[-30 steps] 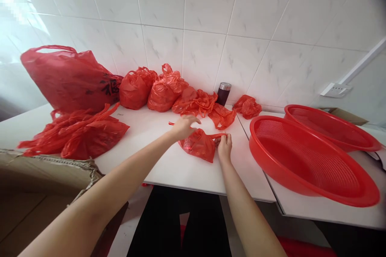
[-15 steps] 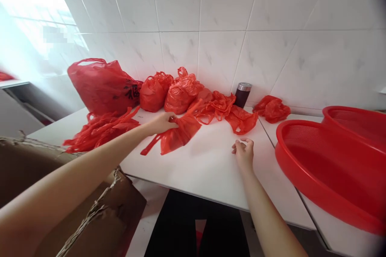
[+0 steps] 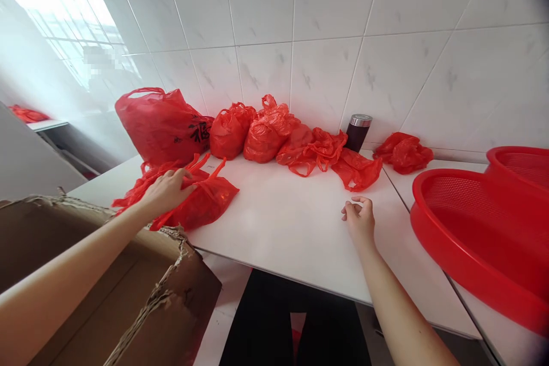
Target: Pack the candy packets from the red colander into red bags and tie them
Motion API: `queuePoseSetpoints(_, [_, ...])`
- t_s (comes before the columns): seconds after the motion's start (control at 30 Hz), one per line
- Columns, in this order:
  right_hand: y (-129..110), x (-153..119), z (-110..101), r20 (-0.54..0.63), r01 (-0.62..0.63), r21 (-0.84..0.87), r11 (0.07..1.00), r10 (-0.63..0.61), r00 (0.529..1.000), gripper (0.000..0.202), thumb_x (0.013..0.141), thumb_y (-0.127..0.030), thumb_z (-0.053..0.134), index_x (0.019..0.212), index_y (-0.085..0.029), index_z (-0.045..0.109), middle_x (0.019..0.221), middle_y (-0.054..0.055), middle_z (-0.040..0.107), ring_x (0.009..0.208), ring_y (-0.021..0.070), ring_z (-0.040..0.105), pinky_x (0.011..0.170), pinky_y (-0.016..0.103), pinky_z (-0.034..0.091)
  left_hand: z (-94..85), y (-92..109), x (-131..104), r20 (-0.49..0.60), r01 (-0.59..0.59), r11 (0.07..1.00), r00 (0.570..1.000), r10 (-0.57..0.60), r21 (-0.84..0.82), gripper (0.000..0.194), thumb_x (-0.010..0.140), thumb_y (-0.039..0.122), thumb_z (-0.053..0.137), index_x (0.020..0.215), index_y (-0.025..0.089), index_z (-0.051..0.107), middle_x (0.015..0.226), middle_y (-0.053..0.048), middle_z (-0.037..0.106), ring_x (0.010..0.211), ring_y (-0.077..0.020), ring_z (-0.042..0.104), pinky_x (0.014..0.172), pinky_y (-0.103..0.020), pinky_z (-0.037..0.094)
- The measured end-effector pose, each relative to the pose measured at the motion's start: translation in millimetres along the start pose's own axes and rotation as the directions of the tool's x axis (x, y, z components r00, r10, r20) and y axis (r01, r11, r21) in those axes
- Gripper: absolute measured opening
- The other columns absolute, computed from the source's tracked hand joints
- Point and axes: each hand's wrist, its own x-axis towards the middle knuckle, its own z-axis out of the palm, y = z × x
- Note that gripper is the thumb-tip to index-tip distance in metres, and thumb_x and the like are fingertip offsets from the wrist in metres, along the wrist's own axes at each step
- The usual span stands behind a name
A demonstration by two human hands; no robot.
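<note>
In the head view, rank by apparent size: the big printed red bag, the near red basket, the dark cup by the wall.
1. Near red basket, though closeness to the camera inflates it and the frame crops it.
2. Big printed red bag.
3. Dark cup, clearly smallest.

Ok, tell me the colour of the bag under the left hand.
Red, translucent plastic: the bag under the left hand shows best in the head view.
</note>
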Motion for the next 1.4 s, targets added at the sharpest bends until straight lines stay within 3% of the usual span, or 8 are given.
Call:
queuePoseSetpoints(0.2, [0.5, -1.0, 0.0, -0.005, 0.011, -0.039, 0.999, -0.011, 1.000, 0.030, 0.080, -0.044, 0.052, 0.101, -0.023, 0.045, 0.069, -0.004, 0.062, 0.056, 0.0158, 0.060, 0.062, 0.029, 0.043, 36.9, 46.0, -35.3, 0.248, -0.387, 0.914, 0.903, 0.350, 0.119, 0.035, 0.079, 0.047, 0.060, 0.110, 0.034, 0.067, 0.135, -0.007, 0.055, 0.128, -0.0343, 0.043, 0.109, -0.055, 0.026])
queuePoseSetpoints(0.33, [0.7, -1.6, -0.1, 0.010, 0.025, -0.052, 0.998, -0.025, 1.000, 0.029, 0.080, -0.044, 0.051, 0.099, -0.023, 0.045, 0.068, -0.003, 0.062, 0.056, 0.0159, 0.060, 0.061, 0.029, 0.043, 59.5, 34.0, -22.9, 0.361, -0.309, 0.888, 0.915, 0.180, 0.341, 0.048, 0.078, 0.037, 0.062, 0.127, 0.037, 0.061, 0.159, -0.008, 0.024, 0.144, -0.0464, 0.007, 0.098, -0.081, -0.003])
queuePoseSetpoints(0.6, [-1.5, -2.5, 2.3, 0.037, 0.034, -0.100, 0.994, -0.031, 0.999, 0.025, 0.081, -0.044, 0.049, 0.096, -0.024, 0.045, 0.068, -0.004, 0.062, 0.056, 0.0160, 0.059, 0.062, 0.029, 0.042, 71.6, 18.0, 1.9, 0.379, -0.262, 0.867, 0.921, 0.093, 0.423, 0.053, 0.092, 0.032, 0.039, 0.145, 0.034, 0.040, 0.161, -0.010, 0.013, 0.144, -0.0465, 0.005, 0.094, -0.084, 0.008])
queuePoseSetpoints(0.9, [-3.1, -0.9, 5.2, 0.033, 0.053, -0.120, 0.991, -0.049, 0.998, 0.019, 0.085, -0.042, 0.044, 0.095, -0.026, 0.044, 0.066, -0.005, 0.061, 0.056, 0.0161, 0.058, 0.060, 0.027, 0.042, 69.0, 113.5, -26.1, 0.509, -0.521, 0.839, 0.771, 0.382, 0.159, 0.058, 0.089, 0.046, 0.046, 0.145, 0.032, 0.042, 0.161, -0.010, 0.015, 0.146, -0.0406, 0.007, 0.109, -0.069, 0.011])
queuePoseSetpoints(1.03, [-2.3, -1.1, 4.5, 0.040, 0.054, -0.123, 0.991, -0.049, 0.998, 0.019, 0.086, -0.042, 0.043, 0.096, -0.026, 0.045, 0.067, -0.005, 0.061, 0.058, 0.0163, 0.059, 0.057, 0.026, 0.042, 71.4, 130.1, -24.7, 0.495, -0.586, 0.800, 0.737, 0.460, 0.128, 0.057, 0.089, 0.048, 0.044, 0.144, 0.032, 0.043, 0.161, -0.010, 0.018, 0.146, -0.0407, 0.011, 0.110, -0.068, 0.012])
queuePoseSetpoints(1.13, [-0.1, -0.8, 4.1, 0.047, 0.057, -0.124, 0.991, -0.051, 0.998, 0.020, 0.085, -0.043, 0.044, 0.096, -0.026, 0.045, 0.068, -0.004, 0.062, 0.061, 0.0171, 0.060, 0.058, 0.027, 0.042, 60.9, 111.0, -0.9, 0.349, -0.512, 0.847, 0.827, 0.441, 0.143, 0.061, 0.087, 0.050, 0.050, 0.144, 0.032, 0.042, 0.159, -0.010, 0.025, 0.144, -0.0402, 0.019, 0.108, -0.066, 0.017])
queuePoseSetpoints(1.27, [2.7, 0.7, 2.9, 0.079, 0.061, -0.120, 0.991, -0.051, 0.996, 0.023, 0.084, -0.045, 0.046, 0.096, -0.025, 0.044, 0.069, -0.003, 0.062, 0.061, 0.0184, 0.060, 0.062, 0.029, 0.042, 22.6, 46.1, 37.5, 0.090, -0.258, 0.947, 0.965, 0.244, 0.191, 0.060, 0.091, 0.048, 0.042, 0.146, 0.025, 0.036, 0.156, -0.014, 0.027, 0.141, -0.0383, 0.022, 0.108, -0.062, 0.019])
queuePoseSetpoints(1.4, [4.5, 2.1, 1.6, 0.114, 0.026, -0.188, 0.982, -0.005, 0.994, 0.025, 0.084, -0.047, 0.047, 0.097, -0.026, 0.045, 0.072, -0.003, 0.064, 0.061, 0.0182, 0.061, 0.064, 0.030, 0.042, -7.6, -26.2, 46.1, 0.038, 0.019, 0.985, 0.999, -0.026, 0.170, 0.074, 0.086, 0.067, 0.037, 0.139, 0.016, 0.043, 0.142, -0.022, 0.041, 0.128, -0.0426, 0.037, 0.097, -0.061, 0.033])
